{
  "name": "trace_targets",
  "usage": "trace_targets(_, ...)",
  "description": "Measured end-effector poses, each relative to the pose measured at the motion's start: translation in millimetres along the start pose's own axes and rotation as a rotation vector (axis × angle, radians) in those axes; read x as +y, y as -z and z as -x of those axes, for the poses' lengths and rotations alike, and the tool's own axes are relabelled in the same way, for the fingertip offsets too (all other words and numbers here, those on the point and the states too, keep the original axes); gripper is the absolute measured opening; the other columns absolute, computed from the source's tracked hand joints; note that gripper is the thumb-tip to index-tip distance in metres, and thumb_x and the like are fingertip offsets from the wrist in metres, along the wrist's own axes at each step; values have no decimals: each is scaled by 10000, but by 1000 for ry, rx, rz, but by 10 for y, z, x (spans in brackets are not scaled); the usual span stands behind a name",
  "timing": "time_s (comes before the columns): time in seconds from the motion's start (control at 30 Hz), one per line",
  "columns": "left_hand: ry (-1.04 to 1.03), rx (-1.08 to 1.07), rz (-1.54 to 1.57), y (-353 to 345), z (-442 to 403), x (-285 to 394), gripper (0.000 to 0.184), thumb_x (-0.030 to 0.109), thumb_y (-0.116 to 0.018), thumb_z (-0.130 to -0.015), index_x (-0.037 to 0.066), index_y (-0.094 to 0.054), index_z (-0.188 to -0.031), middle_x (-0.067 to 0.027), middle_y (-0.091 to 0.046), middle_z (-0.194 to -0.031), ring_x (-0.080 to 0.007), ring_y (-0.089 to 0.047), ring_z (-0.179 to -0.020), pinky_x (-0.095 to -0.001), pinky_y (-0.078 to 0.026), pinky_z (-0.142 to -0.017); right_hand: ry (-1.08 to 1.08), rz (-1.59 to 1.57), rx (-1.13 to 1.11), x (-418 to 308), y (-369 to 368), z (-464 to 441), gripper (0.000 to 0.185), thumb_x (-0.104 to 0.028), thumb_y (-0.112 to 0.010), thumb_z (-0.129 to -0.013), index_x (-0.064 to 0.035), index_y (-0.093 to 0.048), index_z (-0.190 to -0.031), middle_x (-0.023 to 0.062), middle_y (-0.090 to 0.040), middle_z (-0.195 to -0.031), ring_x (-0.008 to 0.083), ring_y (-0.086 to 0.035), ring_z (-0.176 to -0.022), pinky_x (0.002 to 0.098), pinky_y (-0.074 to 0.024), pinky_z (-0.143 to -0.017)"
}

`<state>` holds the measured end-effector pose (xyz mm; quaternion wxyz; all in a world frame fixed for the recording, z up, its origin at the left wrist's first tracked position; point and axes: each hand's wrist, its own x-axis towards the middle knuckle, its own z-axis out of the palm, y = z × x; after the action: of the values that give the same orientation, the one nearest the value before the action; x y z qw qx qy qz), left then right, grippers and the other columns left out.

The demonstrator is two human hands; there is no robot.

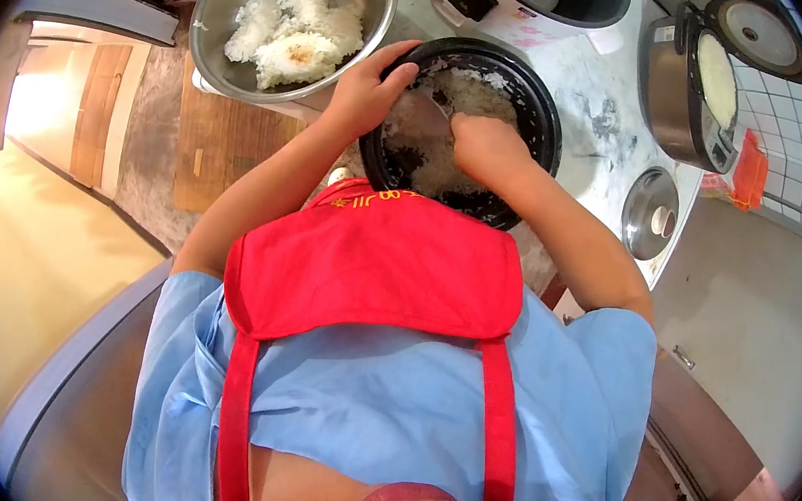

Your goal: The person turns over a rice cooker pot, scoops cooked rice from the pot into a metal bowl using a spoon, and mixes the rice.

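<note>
A black rice cooker inner pot [551, 134] sits on the counter close to my apron, with cooked rice [474, 91] stuck to its bottom and sides. My left hand [369, 94] grips the pot's left rim, thumb inside. My right hand [491, 152] is closed round the handle of a rice paddle [421, 114], inside the pot. The paddle's pale blade points left against the rice; my fist covers its handle. Beyond my left hand stands a steel bowl [374, 10] holding clumps of white rice [297, 31], one browned on top.
A white rice cooker [526, 22] stands open behind the pot. At the right is a brown rice cooker [671, 93], its lid up, with pale contents. A glass lid [650, 215] lies near the counter's right edge. A wooden board [225, 146] lies left, below the bowl.
</note>
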<state>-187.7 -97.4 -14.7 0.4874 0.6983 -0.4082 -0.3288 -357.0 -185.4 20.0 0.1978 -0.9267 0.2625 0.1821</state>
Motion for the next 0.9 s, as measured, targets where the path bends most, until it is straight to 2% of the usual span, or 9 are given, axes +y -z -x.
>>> trace_targets(0.13,32,2,-21,8,16,88,358,224,-537,-880,93,-549,-1213,-81,-639,-1047,-142,-574,-944,-270,-425,-857,66,35,-13,-27,-98,8,196,-91,-464,-775,1,-619,-851,225,-641,-846,374,-638,-790,462,-508,-702)
trace_targets(0.33,25,19,11,-16,3,18,352,227,-544,-877,101,-556,-1206,-81,-644,-1029,-138,-577,-936,-266,-426,-854,9,-68,-119,-9,-114,-61,208,-82,-495,-739,-18,-637,-877,217,-641,-860,368,-633,-819,456,-505,-715)
trace_targets(0.53,51,18,23,-15,17,88,348,220,-547,-875,102,-559,-1202,-85,-648,-1019,-140,-579,-931,-266,-428,-848,13,-256,-86,138,-427,-146,172,-68,-510,-718,-9,-642,-812,232,-629,-849,388,-616,-813,464,-490,-711)
trace_targets(0.63,42,17,40,-15,15,84,349,224,-549,-873,105,-560,-1201,-85,-648,-1020,-141,-580,-928,-267,-430,-844,87,-230,-46,98,-465,-83,165,-76,-511,-721,-14,-643,-799,236,-626,-831,400,-610,-800,467,-485,-706)
trace_targets(0.73,-38,66,18,-33,11,51,337,194,-560,-867,62,-563,-1178,-97,-651,-904,-146,-601,-798,-271,-459,-758,88,-238,-72,-5,-418,11,162,-85,-513,-725,-22,-644,-796,238,-624,-813,406,-606,-782,472,-480,-700)
trace_targets(0.83,-13,51,29,-32,5,29,337,198,-563,-867,60,-564,-1175,-97,-651,-907,-147,-600,-804,-272,-457,-765,70,-282,-68,-62,-376,87,172,-88,-507,-729,-26,-644,-813,234,-625,-809,404,-607,-775,476,-479,-692)
trace_targets(0.9,7,31,13,-17,7,39,347,220,-552,-872,87,-560,-1192,-89,-650,-978,-143,-590,-879,-271,-444,-811,73,-271,-87,-42,-435,93,182,-90,-498,-740,-23,-639,-833,233,-626,-822,402,-605,-786,476,-475,-701)
